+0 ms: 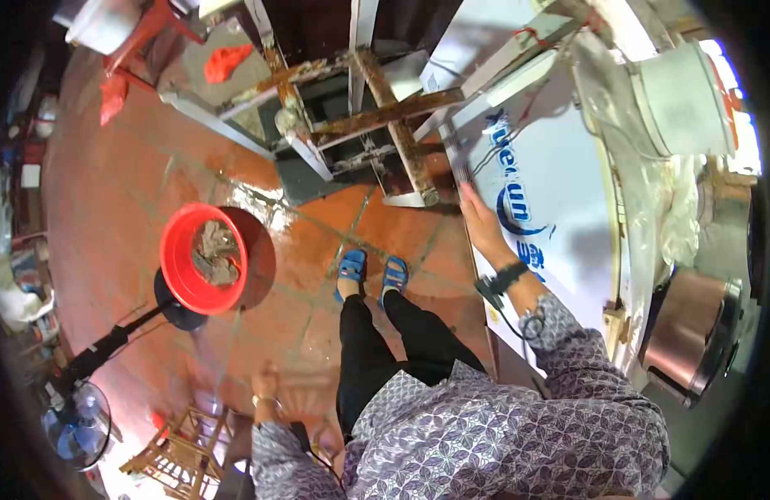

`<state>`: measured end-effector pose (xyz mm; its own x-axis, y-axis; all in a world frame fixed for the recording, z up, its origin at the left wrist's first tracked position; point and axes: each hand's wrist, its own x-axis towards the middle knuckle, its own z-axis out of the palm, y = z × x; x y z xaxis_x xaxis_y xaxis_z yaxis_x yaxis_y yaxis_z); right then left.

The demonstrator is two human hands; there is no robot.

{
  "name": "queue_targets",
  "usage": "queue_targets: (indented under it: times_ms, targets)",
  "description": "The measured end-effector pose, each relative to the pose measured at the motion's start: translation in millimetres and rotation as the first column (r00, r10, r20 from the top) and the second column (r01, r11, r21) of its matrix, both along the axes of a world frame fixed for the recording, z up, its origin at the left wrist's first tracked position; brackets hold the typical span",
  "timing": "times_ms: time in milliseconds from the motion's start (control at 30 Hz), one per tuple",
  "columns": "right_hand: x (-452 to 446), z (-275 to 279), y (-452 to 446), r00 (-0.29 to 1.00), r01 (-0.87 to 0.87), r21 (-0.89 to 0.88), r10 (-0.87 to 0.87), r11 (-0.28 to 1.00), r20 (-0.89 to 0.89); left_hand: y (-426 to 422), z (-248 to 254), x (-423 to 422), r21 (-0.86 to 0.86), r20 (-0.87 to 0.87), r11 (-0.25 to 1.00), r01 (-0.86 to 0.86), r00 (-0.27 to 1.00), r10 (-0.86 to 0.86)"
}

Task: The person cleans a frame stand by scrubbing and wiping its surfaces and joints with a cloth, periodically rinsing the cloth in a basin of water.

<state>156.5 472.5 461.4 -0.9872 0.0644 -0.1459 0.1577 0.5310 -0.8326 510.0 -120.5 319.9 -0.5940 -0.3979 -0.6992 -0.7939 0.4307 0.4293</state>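
My right hand reaches forward along the left edge of a white appliance-like box with blue lettering. Its fingers look stretched out, and the fingertips lie by a small grey ribbed piece at that edge. Whether they press on it I cannot tell. Low on the left, my left hand hangs beside my body above the tiled floor, smeared by motion, so its fingers do not show clearly. Ahead of my feet stands a worn frame of wood and pale metal, with dark stains on its bars.
A red basin holding wet greyish cloth stands on the floor to the left. Near it are a standing fan and a bamboo chair. Wet patches shine on the tiles. At right sit a white bucket and a copper-coloured cooker.
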Motion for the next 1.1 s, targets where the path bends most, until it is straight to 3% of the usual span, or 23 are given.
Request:
queue_targets:
  times_ms: [33, 67, 133, 167, 233, 267, 300, 333, 367, 400, 467, 533, 633, 667, 733, 767, 800, 867, 900, 967, 1067, 1100]
  targets:
    - [25.8, 0.2, 20.6, 0.985, 0.034, 0.017, -0.036, 0.999, 0.170, 8.2, 15.7, 24.0, -0.053, 0.009, 0.995, 0.087, 0.996, -0.087]
    - [52.4, -4.8, 43.5, 0.941, 0.063, 0.036, -0.072, 0.997, 0.329, 22.5, 46.0, 33.8, 0.001, 0.081, 0.999, 0.042, 0.996, -0.042]
    - [112.4, -3.0, 84.0, 0.952, -0.081, 0.104, 0.047, 0.991, 0.302, 39.7, 87.0, 50.5, 0.145, 0.224, 0.951, -0.272, 0.946, 0.236]
    - [136.9, 15.5, 92.8, 0.871, -0.064, 0.108, 0.003, 0.992, 0.491, 46.7, 107.7, 52.4, 0.154, 0.347, 0.905, -0.398, 0.879, 0.327]
    - [210.7, -4.8, 135.3, 0.788, -0.095, 0.162, -0.025, 0.982, 0.615, 51.9, 125.8, 58.6, 0.136, 0.331, 0.876, -0.463, 0.854, 0.401]
    - [242.4, -6.7, 158.9, 0.794, -0.577, 0.374, 0.392, 0.726, 0.465, 50.9, 132.1, 58.7, 0.115, 0.331, 0.838, -0.533, 0.816, 0.474]
    - [292.4, -36.0, 185.1, 0.819, -0.550, 0.390, 0.386, 0.739, 0.424, 49.5, 138.8, 55.9, 0.121, 0.309, 0.842, -0.526, 0.826, 0.471]
    - [345.4, -56.3, 208.7, 0.739, 0.029, -0.053, 0.014, 0.998, 0.673, 50.9, 147.8, 47.9, 0.124, 0.277, 0.839, -0.529, 0.831, 0.483]
    - [368.7, -67.2, 222.3, 0.387, 0.701, -0.238, -0.079, 0.672, 0.919, 53.9, 150.9, 36.1, 0.134, 0.243, 0.835, -0.533, 0.835, 0.494]
    - [371.7, -35.4, 204.8, 0.453, 0.394, 0.089, -0.277, 0.915, 0.847, 53.8, 148.2, 23.9, 0.153, 0.220, 0.837, -0.526, 0.844, 0.490]
    - [370.7, -18.0, 189.0, 0.450, 0.459, 0.114, -0.341, 0.881, 0.825, 61.8, 156.7, -8.1, 0.133, 0.161, 0.822, -0.553, 0.831, 0.533]
    - [385.6, -10.2, 180.4, 0.386, 0.571, 0.172, -0.448, 0.803, 0.806, 75.5, 170.6, -39.1, 0.114, 0.161, 0.868, -0.483, 0.871, 0.464]
    - [429.0, -105.2, 219.8, 0.508, 0.761, -0.311, -0.225, 0.569, 0.831, 79.4, 156.2, -64.0, 0.120, 0.088, 0.912, -0.392, 0.919, 0.383]
    - [415.0, -88.2, 209.6, 0.517, 0.761, -0.318, -0.232, 0.565, 0.824, 76.7, 146.2, -68.7, 0.190, 0.079, 0.898, -0.397, 0.918, 0.389]
    - [380.4, -36.8, 177.1, 0.440, 0.673, -0.009, -0.390, 0.740, 0.809, 80.4, 141.6, -76.6, 0.262, 0.070, 0.880, -0.396, 0.917, 0.392]
    - [385.7, -54.3, 177.9, 0.558, 0.677, -0.155, -0.364, 0.719, 0.746, 90.6, 151.3, -87.2, 0.225, 0.066, 0.908, -0.353, 0.935, 0.348]
    - [386.8, -57.4, 180.4, 0.558, 0.678, -0.156, -0.365, 0.718, 0.745, 97.3, 157.3, -94.2, 0.186, 0.063, 0.932, -0.310, 0.951, 0.303]
    - [390.4, -52.5, 177.5, 0.646, 0.659, -0.380, -0.230, 0.649, 0.728, 99.7, 158.6, -94.7, 0.200, 0.054, 0.929, -0.311, 0.950, 0.306]
    - [391.9, -51.1, 174.6, 0.642, 0.662, -0.378, -0.229, 0.647, 0.732, 99.1, 158.4, -92.4, 0.213, 0.044, 0.926, -0.312, 0.950, 0.310]
    - [381.9, -36.2, 161.5, 0.516, 0.613, 0.029, -0.428, 0.789, 0.742, 93.9, 144.4, -84.4, 0.212, 0.069, 0.919, -0.333, 0.943, 0.326]
    - [378.8, -26.9, 159.4, 0.592, 0.515, 0.040, -0.390, 0.856, 0.705, 91.4, 141.6, -75.1, 0.200, 0.095, 0.913, -0.357, 0.934, 0.344]
    - [374.4, -23.0, 158.8, 0.532, 0.518, 0.098, -0.410, 0.850, 0.741, 93.1, 143.4, -71.9, 0.190, 0.101, 0.913, -0.362, 0.932, 0.348]
